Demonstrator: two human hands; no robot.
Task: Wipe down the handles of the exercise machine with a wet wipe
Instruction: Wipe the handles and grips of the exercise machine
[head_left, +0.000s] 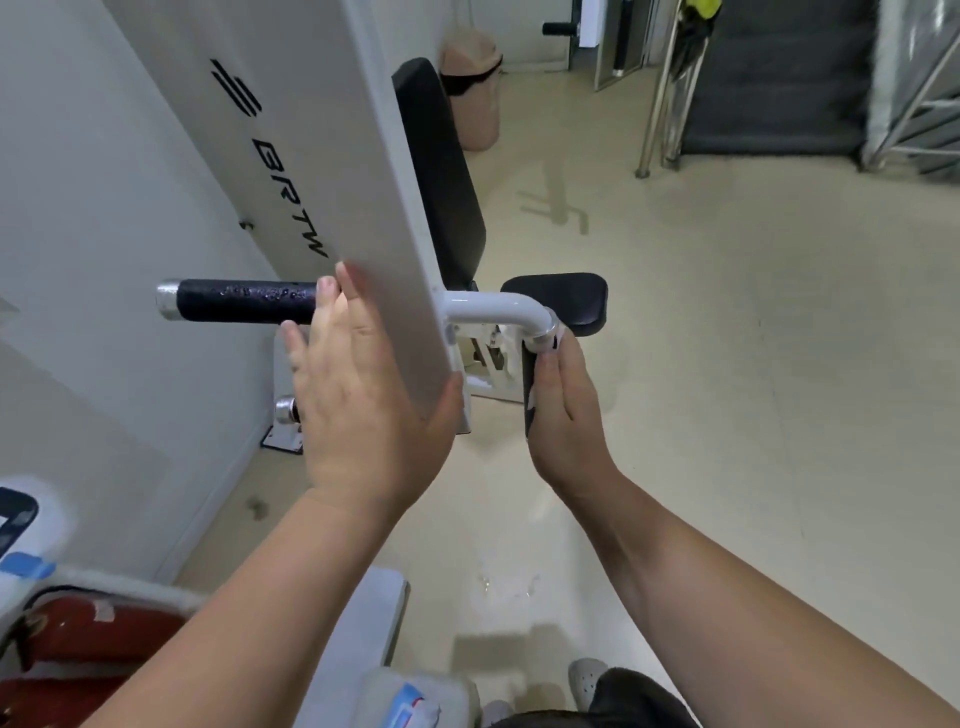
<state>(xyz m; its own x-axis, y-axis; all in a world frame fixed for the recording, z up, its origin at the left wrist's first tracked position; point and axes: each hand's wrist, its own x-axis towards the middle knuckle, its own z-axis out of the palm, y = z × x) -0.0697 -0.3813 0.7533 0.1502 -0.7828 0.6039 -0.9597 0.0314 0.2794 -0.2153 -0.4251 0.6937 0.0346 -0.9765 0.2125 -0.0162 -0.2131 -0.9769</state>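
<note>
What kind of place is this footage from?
Likely a gym: a white machine with a black back pad and foam handle; the right hand grips a wipe round a second handle.

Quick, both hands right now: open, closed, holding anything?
Left hand: open, fingers straight, flat against the white panel.
Right hand: closed round the black handle, wet wipe under its fingers.
</note>
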